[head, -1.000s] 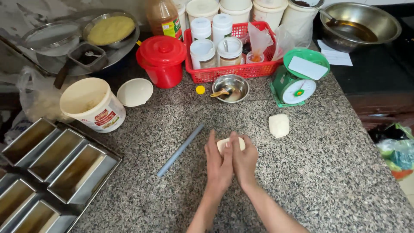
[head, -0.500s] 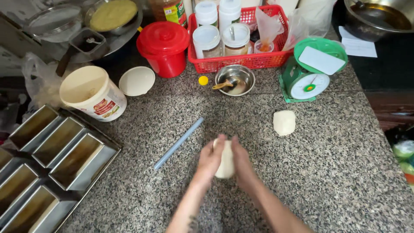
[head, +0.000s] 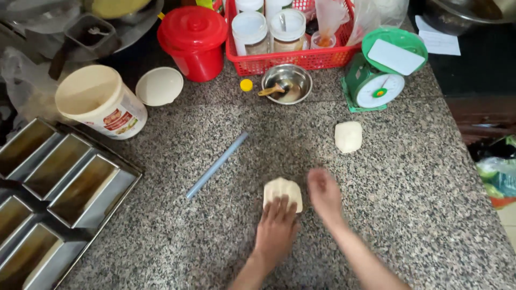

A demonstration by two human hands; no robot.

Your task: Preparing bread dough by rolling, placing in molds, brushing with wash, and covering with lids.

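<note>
Dough (head: 283,191) pale, flattish, under left hand (head: 276,229).

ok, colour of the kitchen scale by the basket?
Green body and pan, white dial face; the kitchen scale shows clearly in the head view, right of the red basket.

— Where do we have the dough piece (head: 282,191)?
— Under our left hand (head: 277,228), our right hand (head: 324,194) just beside it. The rod (head: 216,165) lies left, the second dough piece (head: 348,136) behind right, before the scale (head: 382,74).
</note>
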